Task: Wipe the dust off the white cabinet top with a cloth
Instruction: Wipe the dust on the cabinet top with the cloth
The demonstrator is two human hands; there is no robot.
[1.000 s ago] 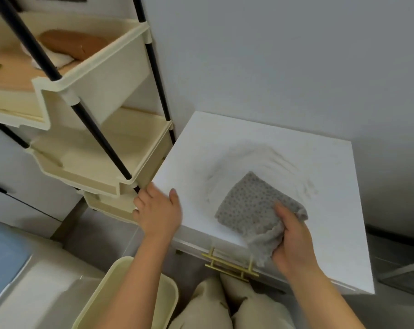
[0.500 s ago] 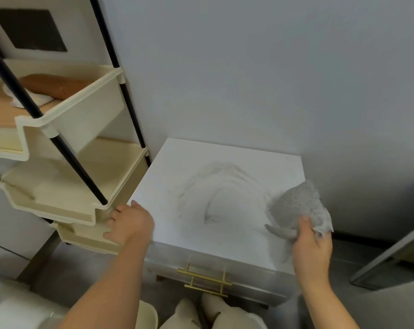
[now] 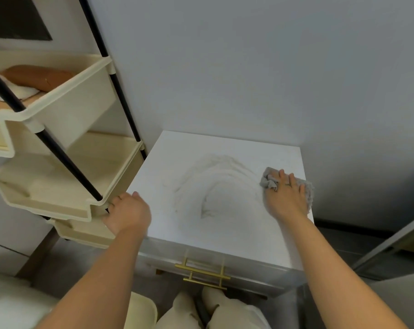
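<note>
The white cabinet top (image 3: 189,153) fills the middle of the view, with curved grey dust streaks (image 3: 215,186) smeared across its centre. A grey speckled cloth (image 3: 268,180) lies bunched near the right edge of the top. My right hand (image 3: 285,198) presses flat on the cloth, fingers spread over it, and covers most of it. My left hand (image 3: 127,213) grips the cabinet's front left corner, its fingers curled over the edge.
A cream tiered shelf rack (image 3: 66,162) with black poles stands close against the cabinet's left side. A brown roll (image 3: 37,77) lies on its upper tray. Two gold drawer handles (image 3: 202,273) show below the top. A grey wall rises right behind. My knees (image 3: 213,312) are below.
My right hand carried the cloth from the front middle to the right edge, then farther back, and now lies flat on it. New curved streaks show in the dust. My left hand stayed on the corner.
</note>
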